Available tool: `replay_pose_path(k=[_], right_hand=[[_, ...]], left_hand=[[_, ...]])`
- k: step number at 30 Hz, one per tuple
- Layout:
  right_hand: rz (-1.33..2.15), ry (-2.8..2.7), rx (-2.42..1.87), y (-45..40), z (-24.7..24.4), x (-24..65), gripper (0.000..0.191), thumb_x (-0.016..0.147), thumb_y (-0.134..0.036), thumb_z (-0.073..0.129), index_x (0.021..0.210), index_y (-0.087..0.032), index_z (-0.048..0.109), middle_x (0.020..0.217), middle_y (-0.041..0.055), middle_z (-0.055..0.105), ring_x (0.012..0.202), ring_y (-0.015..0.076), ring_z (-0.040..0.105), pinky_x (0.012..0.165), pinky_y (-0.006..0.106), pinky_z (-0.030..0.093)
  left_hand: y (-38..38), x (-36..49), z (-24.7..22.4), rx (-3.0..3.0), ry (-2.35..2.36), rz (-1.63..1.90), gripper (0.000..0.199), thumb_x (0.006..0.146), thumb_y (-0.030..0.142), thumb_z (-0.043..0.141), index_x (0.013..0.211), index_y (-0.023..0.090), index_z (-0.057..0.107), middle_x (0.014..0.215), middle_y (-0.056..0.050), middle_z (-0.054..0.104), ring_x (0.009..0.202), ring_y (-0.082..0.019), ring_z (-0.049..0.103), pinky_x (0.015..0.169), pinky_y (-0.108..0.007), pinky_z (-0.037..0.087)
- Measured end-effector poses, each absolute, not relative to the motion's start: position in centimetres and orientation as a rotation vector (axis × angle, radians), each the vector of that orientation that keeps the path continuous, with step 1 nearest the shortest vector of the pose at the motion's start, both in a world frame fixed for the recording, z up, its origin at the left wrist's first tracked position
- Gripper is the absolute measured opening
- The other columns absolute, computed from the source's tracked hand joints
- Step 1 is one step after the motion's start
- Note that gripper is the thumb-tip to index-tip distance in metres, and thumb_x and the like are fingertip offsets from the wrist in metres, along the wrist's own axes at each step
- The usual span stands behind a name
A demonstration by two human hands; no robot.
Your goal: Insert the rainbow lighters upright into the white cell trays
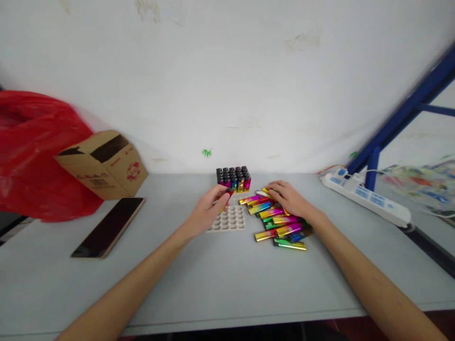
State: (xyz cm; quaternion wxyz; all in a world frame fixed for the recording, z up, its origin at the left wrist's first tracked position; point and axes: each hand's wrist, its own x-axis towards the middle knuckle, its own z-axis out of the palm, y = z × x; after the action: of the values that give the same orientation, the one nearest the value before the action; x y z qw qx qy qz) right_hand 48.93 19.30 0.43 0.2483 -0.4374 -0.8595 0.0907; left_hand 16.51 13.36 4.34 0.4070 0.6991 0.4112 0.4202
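Note:
Pinched upright in my left hand (209,206) is a red and yellow lighter (227,196) with a dark top. It is held over the back of a pale tray (229,220) with rows of round holes. My right hand (287,196) rests on the far side of a pile of shiny multicoloured lighters (272,213), its fingers closed around a yellowish one that they partly hide. Behind the tray, near the wall, a tight block of lighters (233,180) stands upright with black tops.
A brown cardboard box (113,166) and a red plastic bag (42,151) are at the left, with a phone (108,228) in front. On the right a white power strip (368,196) lies near a blue metal frame (373,151). A pale wall (227,94) borders the table.

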Motion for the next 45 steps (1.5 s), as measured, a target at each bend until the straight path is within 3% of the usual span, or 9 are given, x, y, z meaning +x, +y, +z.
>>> replay_pose_path(k=[4,15,34,39,42,45], right_hand=[[0.242,-2.353,-1.185,19.2,0.7,48.8,0.036,0.109,-0.037,0.039,0.126,-0.019,0.066,0.127,0.0152,0.068,0.122,0.0296,0.060,0.110,0.053,0.047],[0.205,-2.350,-1.187,19.4,0.3,48.7,0.035,0.109,-0.036,0.041,0.126,-0.019,0.067,0.127,0.0155,0.068,0.122,0.0300,0.060,0.110,0.052,0.046],[0.215,-2.333,-1.170,19.1,0.6,48.6,0.036,0.108,-0.037,0.041,0.127,-0.021,0.068,0.125,0.0142,0.069,0.121,0.0293,0.060,0.109,0.052,0.047],[0.212,-2.343,-1.158,19.3,0.5,48.6,0.036,0.109,-0.038,0.041,0.126,-0.020,0.068,0.126,0.0148,0.068,0.120,0.0283,0.061,0.109,0.050,0.047],[0.208,-2.349,-1.155,19.4,0.5,48.6,0.035,0.109,-0.038,0.043,0.125,-0.020,0.068,0.126,0.0144,0.068,0.120,0.0277,0.061,0.109,0.049,0.047],[0.198,-2.351,-1.161,19.5,0.4,48.6,0.035,0.109,-0.037,0.043,0.126,-0.018,0.068,0.125,0.0148,0.068,0.121,0.0275,0.060,0.110,0.048,0.047]], left_hand=[[13.7,17.1,3.5,1.772,1.010,1.172,0.030,0.094,0.040,0.067,0.113,0.017,0.069,0.103,-0.007,0.076,0.096,-0.020,0.073,0.090,-0.033,0.057],[14.1,18.2,4.1,2.219,1.073,0.991,0.029,0.102,0.041,0.055,0.116,0.020,0.069,0.104,-0.004,0.079,0.095,-0.021,0.076,0.089,-0.030,0.059],[13.7,17.8,3.5,2.248,1.222,0.847,0.029,0.103,0.042,0.049,0.121,0.024,0.062,0.107,-0.006,0.079,0.100,-0.024,0.075,0.092,-0.036,0.057],[12.7,18.1,4.4,2.433,1.284,1.037,0.045,0.096,0.040,0.065,0.136,0.021,0.056,0.133,-0.013,0.068,0.123,-0.028,0.064,0.108,-0.044,0.050],[10.5,19.3,5.0,2.599,1.186,1.194,0.024,0.096,0.030,0.066,0.118,0.021,0.064,0.117,-0.011,0.071,0.118,-0.026,0.064,0.108,-0.044,0.050],[8.4,21.3,4.1,2.728,0.935,0.979,0.012,0.101,0.022,0.058,0.109,0.022,0.066,0.108,-0.008,0.074,0.107,-0.023,0.068,0.102,-0.040,0.055]])
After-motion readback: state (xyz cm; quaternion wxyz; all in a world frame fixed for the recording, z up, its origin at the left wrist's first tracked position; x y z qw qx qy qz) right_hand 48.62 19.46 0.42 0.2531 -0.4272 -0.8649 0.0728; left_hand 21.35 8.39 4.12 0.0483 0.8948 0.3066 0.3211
